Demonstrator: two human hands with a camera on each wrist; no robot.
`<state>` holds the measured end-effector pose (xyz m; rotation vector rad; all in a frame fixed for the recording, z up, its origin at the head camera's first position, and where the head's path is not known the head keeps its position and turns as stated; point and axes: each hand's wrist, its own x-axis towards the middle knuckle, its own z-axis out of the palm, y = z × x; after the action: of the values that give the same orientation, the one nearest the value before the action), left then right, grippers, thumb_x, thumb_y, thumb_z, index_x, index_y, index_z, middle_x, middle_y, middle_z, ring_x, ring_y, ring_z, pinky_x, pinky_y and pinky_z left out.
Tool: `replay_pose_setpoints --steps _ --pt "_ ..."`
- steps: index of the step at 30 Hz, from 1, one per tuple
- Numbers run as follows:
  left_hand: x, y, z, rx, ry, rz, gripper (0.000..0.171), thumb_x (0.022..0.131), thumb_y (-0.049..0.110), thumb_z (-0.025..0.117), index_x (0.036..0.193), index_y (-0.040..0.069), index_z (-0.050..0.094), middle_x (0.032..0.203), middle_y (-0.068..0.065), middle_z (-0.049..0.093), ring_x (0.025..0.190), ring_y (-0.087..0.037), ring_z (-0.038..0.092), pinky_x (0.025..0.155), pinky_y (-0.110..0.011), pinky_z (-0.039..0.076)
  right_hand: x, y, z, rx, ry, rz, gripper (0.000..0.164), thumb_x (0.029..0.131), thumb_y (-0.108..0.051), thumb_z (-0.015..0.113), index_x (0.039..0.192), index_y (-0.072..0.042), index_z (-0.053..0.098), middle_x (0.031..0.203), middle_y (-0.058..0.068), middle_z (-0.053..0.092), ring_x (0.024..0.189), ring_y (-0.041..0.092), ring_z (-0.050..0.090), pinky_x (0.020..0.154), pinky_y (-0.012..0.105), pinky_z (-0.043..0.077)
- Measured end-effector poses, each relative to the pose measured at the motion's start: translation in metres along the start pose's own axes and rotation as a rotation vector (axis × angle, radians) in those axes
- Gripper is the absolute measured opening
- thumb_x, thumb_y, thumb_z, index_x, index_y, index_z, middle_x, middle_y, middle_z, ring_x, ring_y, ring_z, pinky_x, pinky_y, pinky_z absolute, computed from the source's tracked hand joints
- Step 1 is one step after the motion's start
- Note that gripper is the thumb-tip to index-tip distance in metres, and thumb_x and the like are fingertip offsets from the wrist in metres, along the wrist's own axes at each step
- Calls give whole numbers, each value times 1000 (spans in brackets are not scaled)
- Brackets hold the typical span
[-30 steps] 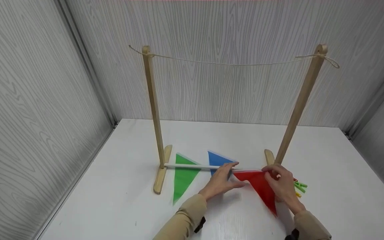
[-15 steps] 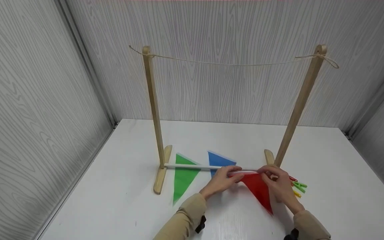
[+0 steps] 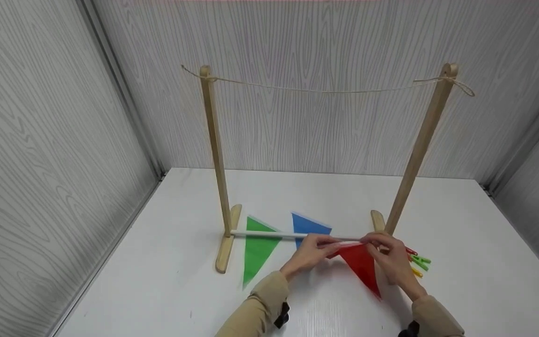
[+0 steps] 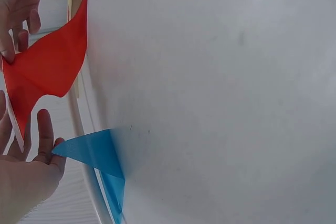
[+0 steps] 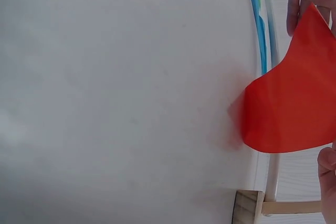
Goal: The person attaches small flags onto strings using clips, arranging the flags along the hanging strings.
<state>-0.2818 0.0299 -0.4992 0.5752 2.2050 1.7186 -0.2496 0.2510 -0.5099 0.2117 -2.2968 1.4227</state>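
Note:
A red triangular flag (image 3: 360,262) is held up near the right post, its pale top edge stretched between both hands and its point hanging down. My left hand (image 3: 313,252) pinches its left corner. At the right corner, the thumb and fingers of my right hand (image 3: 392,257) grip the edge. In the left wrist view the red flag (image 4: 50,59) bends in a curve. A blue flag (image 3: 314,224) lies under the white rod, partly hidden by my left hand. Further left, a green flag (image 3: 260,252) also lies across the rod's line on the table.
Two wooden posts, the left post (image 3: 215,154) and the right post (image 3: 419,154), stand on feet joined by a white rod (image 3: 269,233). A string (image 3: 316,90) sags between their tops. Green clothespins (image 3: 421,260) lie beside my right hand with red and yellow ones.
My left hand has come down onto the red flag's left corner, its thumb and fingers closing together. The flag has shifted slightly left, and the right hand still holds its corner.

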Motion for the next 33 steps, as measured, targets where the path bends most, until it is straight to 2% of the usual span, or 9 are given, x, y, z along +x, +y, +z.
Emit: replay_pose_setpoints --steps 5,9,13,22,28,33 --pt "1 -2 -2 -39 19 7 25 98 22 66 118 9 74 109 -7 77 90 -10 69 91 -39 60 0 5 -1 -2 -5 14 23 88 13 65 100 -3 76 97 12 71 81 2 56 68 15 52" --pt "1 -3 -3 -55 18 32 25 96 20 69 117 6 75 107 -9 78 87 -9 69 88 -35 61 0 9 -2 34 -16 14 23 88 13 66 101 -4 76 99 12 71 81 3 58 69 16 55" --pt "1 -3 -3 -67 33 27 25 95 20 71 115 6 76 104 -9 78 85 -9 70 87 -33 61 0 9 -4 56 -36 7 23 90 10 66 103 -6 76 100 11 73 82 4 59 70 16 56" --pt "0 -6 -3 -86 95 35 23 95 19 71 113 7 77 105 -10 78 91 -13 71 92 -32 59 -4 10 -10 94 -34 24 30 92 -3 70 122 -7 70 113 12 74 84 14 68 76 18 58" --pt "-1 -9 -3 -71 110 47 23 95 19 71 113 6 76 105 -9 78 90 -11 71 90 -31 60 -7 17 -23 91 10 46 33 92 -4 71 125 -4 68 111 12 74 89 11 68 77 17 57" --pt "-1 -10 -4 -70 137 51 23 95 20 71 112 5 76 105 -9 78 92 -11 72 93 -33 59 -10 21 -43 35 49 139 35 95 -16 71 128 -6 66 115 0 73 90 9 64 79 16 55"
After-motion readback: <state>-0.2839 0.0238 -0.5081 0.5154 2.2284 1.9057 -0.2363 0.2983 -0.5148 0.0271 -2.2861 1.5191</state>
